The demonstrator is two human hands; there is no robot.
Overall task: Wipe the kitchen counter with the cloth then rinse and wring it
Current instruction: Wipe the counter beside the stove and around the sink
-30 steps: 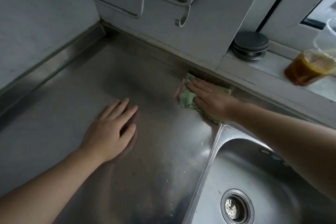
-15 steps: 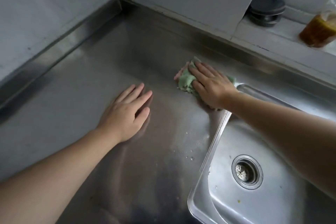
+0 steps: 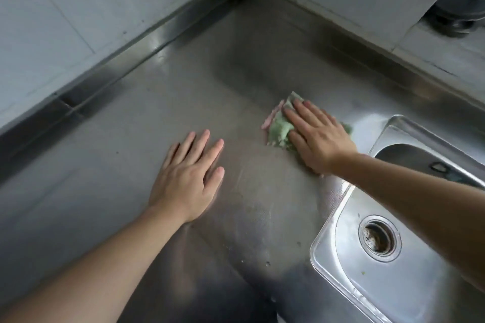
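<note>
The right hand (image 3: 319,139) presses flat, fingers straight, on the green cloth (image 3: 279,130), which lies on the steel tabletop (image 3: 157,118) just beside the sink (image 3: 341,265). The left hand (image 3: 187,178) rests open-palmed on the tabletop, farther from the sink. A dark round lid (image 3: 456,12) sits on the ledge behind the sink.

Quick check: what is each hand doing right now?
Left hand: open, flat on the counter, holding nothing.
Right hand: open, straight fingers pressing the green cloth onto the counter.
</note>
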